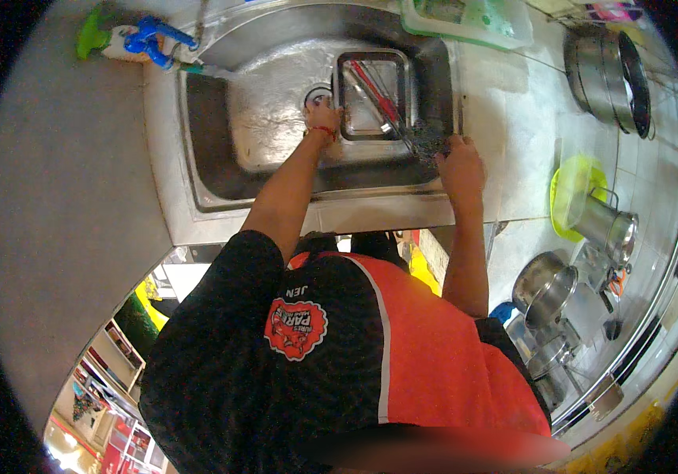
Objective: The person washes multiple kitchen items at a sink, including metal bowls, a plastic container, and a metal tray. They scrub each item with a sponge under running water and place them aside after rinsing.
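Observation:
My left hand [322, 115] reaches down into a stainless steel sink [268, 136]. Its fingers are at the round drain [317, 93], beside the left wall of a rectangular metal pan [370, 140]; whether they grip anything is hidden. Long utensils with a red part [374, 89] and metal wires lie slanted across the pan, their lower ends past its rim. My right hand [462, 163] is at the sink's right edge, fingers curled beside a blurred, dark wire-like thing [429, 137]. Its hold on that thing cannot be made out.
A blue faucet [149, 41] and a green-topped spray bottle [120, 42] stand at the upper left. A translucent plastic tub [469, 26] overlaps the sink's far edge. Metal pots [603, 80], a lime-green basin [561, 207] and another metal pot [543, 287] are at right.

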Action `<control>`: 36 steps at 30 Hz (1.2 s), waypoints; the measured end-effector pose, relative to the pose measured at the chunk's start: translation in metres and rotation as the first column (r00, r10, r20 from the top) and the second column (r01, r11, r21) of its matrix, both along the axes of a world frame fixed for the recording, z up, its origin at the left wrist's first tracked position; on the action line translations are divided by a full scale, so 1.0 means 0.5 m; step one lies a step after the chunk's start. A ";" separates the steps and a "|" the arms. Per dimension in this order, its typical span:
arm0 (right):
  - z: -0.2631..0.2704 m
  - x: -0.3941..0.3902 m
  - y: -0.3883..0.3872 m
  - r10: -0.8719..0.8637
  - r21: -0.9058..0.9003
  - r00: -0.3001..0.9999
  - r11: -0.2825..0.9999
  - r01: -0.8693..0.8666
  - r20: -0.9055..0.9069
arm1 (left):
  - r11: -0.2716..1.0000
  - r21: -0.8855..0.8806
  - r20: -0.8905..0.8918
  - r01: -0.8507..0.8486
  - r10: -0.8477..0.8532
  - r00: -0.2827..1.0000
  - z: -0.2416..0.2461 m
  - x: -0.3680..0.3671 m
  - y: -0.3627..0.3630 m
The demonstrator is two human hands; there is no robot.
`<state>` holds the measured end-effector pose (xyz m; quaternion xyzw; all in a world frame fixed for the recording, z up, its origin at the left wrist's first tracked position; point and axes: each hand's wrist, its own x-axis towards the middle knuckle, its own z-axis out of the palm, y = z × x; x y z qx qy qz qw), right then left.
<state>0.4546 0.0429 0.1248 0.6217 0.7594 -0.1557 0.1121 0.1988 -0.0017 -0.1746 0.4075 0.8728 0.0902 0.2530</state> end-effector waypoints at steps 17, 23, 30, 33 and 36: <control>-0.265 -0.799 0.048 0.542 0.432 0.418 0.838 -0.334 -0.729 | 0.692 0.063 0.992 -0.719 0.038 0.123 0.299 -0.430 -0.101; -0.284 -0.876 0.001 0.281 0.213 0.500 0.959 -0.188 -0.819 | 0.609 0.334 0.908 -0.720 -0.003 0.418 0.257 -0.458 -0.087; -0.279 -0.833 -0.027 0.109 0.124 0.564 0.992 -0.011 -0.818 | 0.690 0.392 0.889 -0.608 -0.115 0.443 0.252 -0.483 -0.097; -0.259 -0.729 -0.011 0.101 0.069 0.501 0.994 -0.082 -0.859 | 0.755 0.140 0.984 -0.641 -0.031 0.178 0.257 -0.488 -0.107; -0.207 -0.566 -0.001 0.188 0.065 0.652 0.976 -0.208 -0.735 | 0.790 0.143 0.980 -0.597 -0.028 0.198 0.263 -0.492 -0.087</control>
